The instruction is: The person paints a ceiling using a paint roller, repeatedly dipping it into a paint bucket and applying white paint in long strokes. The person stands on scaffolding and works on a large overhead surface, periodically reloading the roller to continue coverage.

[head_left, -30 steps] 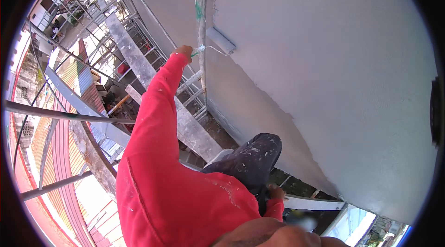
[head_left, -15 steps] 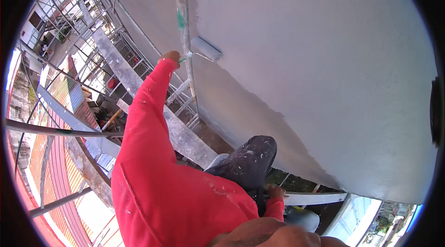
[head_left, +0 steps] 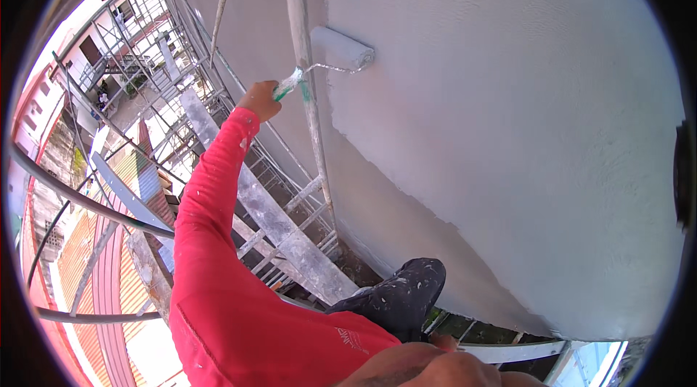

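Note:
My left hand point(head_left: 260, 100), at the end of an outstretched red sleeve, is closed around the green, paint-smeared handle point(head_left: 288, 85) of a paint roller. The grey roller sleeve point(head_left: 340, 47) lies against the wall point(head_left: 472, 118), just right of an upright scaffold pole point(head_left: 298, 17). The handle crosses this pole near a green mark. Wet-looking grey paint covers much of the wall, with a browner band lower down. Low at the bottom, only a small part of my right hand point(head_left: 444, 342) shows beside my bent, paint-spotted knee; its fingers are mostly hidden.
Scaffold planks point(head_left: 290, 231) run diagonally below my left arm, with rungs and tubes around them. A curved-looking rail point(head_left: 87, 202) crosses the left side. Corrugated roofs point(head_left: 98, 263) lie far below. A pale beam point(head_left: 512, 352) stretches beside my right hand.
The roller has moved up the wall, from below the pole's green mark to above it. My view has shifted, and my right hand now shows less, lower in the picture.

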The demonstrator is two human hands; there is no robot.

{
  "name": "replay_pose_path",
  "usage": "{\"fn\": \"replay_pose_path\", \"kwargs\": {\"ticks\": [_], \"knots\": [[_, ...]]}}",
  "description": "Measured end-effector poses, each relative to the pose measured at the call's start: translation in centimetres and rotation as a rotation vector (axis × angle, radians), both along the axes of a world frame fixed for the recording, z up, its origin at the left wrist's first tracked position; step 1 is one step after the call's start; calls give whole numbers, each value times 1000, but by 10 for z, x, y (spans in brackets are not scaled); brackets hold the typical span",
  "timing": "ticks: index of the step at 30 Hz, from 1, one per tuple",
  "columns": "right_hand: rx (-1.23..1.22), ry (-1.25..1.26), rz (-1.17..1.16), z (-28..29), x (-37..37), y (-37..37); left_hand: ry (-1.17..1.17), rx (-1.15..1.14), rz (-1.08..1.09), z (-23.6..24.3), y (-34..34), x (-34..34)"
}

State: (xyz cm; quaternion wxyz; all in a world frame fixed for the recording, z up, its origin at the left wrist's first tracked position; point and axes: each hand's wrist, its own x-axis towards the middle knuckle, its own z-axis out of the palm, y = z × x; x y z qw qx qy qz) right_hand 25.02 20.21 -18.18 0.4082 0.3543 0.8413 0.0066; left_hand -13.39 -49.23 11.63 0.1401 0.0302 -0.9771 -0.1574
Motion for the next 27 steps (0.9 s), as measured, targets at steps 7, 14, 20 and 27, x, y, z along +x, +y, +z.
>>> {"fn": "replay_pose_path", "kwargs": {"ticks": [7, 14, 20, 27], "knots": [[78, 33, 29, 34, -16, -38, 312, 20, -32, 98, -10, -13], [59, 52, 19, 58, -20, -46, 337, 283, 35, 223, 13, -27], [30, 60, 27, 45, -14, -33, 435, 291, -1, 286, 18, -64], [9, 120, 40, 30, -6, -26, 397, 311, -16, 245, 19, -70]]}}
